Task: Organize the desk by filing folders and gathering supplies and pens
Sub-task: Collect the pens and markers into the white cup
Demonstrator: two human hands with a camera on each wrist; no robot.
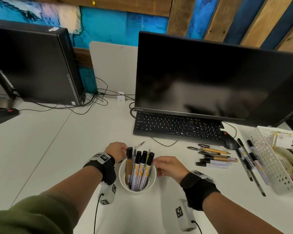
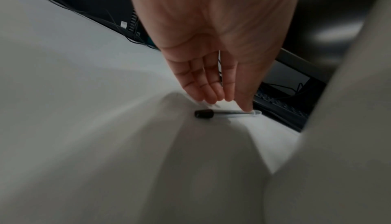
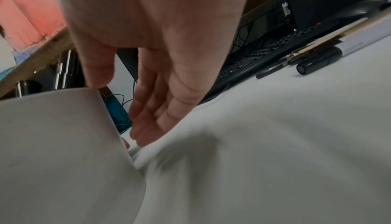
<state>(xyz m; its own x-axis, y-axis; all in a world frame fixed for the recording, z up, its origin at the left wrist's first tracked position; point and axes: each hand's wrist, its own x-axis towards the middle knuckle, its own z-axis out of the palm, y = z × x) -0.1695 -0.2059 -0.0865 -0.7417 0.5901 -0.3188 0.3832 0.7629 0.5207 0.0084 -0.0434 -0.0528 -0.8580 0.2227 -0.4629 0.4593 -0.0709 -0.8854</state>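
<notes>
Cup (image 1: 137, 173): white, upright on the worktop (image 1: 57, 149), nearest of all; several markers (image 1: 139, 168) are stood in it, caps up.
Left hand (image 1: 116, 151): placed at the cup's far left; fingers (image 2: 211, 85) are seen straight and released, the thumb tip laid on a clear pen (image 2: 228, 113) with a black cap lying on the worktop.
Right hand (image 1: 169, 166): placed at the cup's right rim; fingers (image 3: 148, 110) loosely extended, nothing grasped; thumb just at the rim.
Loose pens (image 1: 215, 157): laid in a row to the right, beside a white perforated basket (image 1: 269, 162).
Beyond: keyboard (image 1: 176, 127), mouse (image 1: 229, 141), dark monitor (image 1: 210, 78).
</notes>
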